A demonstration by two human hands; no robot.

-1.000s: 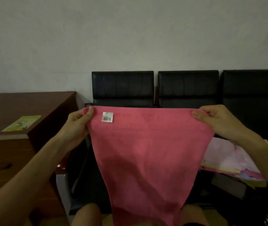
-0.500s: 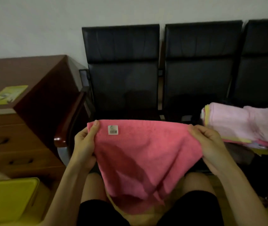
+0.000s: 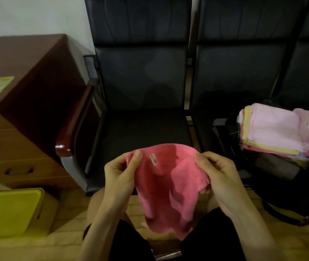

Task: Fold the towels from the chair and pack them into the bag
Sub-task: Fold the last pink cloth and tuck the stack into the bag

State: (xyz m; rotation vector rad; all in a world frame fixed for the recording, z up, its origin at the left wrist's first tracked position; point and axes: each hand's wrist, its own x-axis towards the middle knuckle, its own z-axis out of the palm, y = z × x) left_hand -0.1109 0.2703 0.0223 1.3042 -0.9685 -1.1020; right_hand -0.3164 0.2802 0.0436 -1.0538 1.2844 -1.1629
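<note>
Pink towel not yet folded
Left hand and right hand pinched its top corners; the towel stack to its right seemed unpacked.

The left hand and right hand have dropped from chest height to just above the knees and drawn closer together. The towel, stretched taut a second ago, now sags slack and crumpled between them.
</note>
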